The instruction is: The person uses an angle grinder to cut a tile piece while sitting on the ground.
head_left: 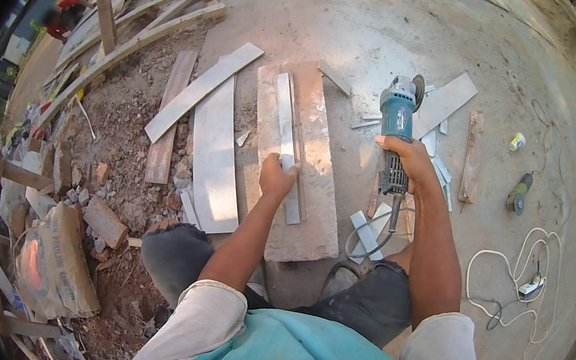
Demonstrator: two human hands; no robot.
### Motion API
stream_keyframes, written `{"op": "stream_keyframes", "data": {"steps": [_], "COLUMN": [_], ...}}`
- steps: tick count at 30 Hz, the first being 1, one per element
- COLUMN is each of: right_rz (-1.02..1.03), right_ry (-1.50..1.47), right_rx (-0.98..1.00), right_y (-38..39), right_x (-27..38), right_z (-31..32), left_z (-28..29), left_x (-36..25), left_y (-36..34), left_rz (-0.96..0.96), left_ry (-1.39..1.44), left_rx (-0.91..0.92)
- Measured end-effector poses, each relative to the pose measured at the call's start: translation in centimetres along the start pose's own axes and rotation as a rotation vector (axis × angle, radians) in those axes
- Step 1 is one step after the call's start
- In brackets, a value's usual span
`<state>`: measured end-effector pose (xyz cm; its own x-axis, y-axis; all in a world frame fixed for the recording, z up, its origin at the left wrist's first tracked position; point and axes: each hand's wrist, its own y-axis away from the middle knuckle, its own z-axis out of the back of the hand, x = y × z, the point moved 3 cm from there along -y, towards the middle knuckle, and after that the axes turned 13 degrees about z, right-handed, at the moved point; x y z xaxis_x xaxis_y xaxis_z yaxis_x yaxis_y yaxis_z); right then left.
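Note:
My right hand [411,160] is wrapped round the body of a teal and black angle grinder [398,113], lifted to the right of a concrete slab [320,184]. The grinder's disc [418,92] points away from me at the far end; whether it spins, I cannot tell. On the slab lies a long, narrow pale tile strip [285,115]. My left hand [278,177] grips that strip near its closer end, fingers at its sides. A power cord [395,211] runs from the grinder's rear toward my knees.
Larger tile pieces [216,153] lie left of the slab, offcuts [448,106] to the right. A second grinder [518,194] rests on the concrete floor, near a white extension cord [475,275] with a socket block [532,285]. Rubble, a cement bag [58,263] and timber [133,31] occupy the left.

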<state>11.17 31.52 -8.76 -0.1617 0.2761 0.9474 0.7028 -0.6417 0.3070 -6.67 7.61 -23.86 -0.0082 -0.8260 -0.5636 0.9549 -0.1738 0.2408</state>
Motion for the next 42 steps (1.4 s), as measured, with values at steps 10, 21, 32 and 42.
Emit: {"op": "stream_keyframes", "data": {"steps": [10,21,32,42], "right_rz": [0.007,0.042,0.045,0.009], "right_ry": [-0.046,-0.103,0.076,0.209], "right_rx": [0.013,0.014,0.051,0.228], "right_y": [0.4,0.3,1.0,3.1], "right_x": [0.2,-0.2,-0.4,-1.5], "right_z": [1.0,1.5,1.5,-0.7], "left_z": [-2.2,-3.6,-2.9,-1.6], "left_x": [-2.1,-4.6,-17.1,-17.1], "left_y": [3.5,3.1,5.6,7.8], "left_rz": [-0.224,-0.043,0.109,0.132], "left_ry": [-0.234,-0.242,0.93,0.936], "left_rx": [-0.12,0.042,0.807,1.048]}}
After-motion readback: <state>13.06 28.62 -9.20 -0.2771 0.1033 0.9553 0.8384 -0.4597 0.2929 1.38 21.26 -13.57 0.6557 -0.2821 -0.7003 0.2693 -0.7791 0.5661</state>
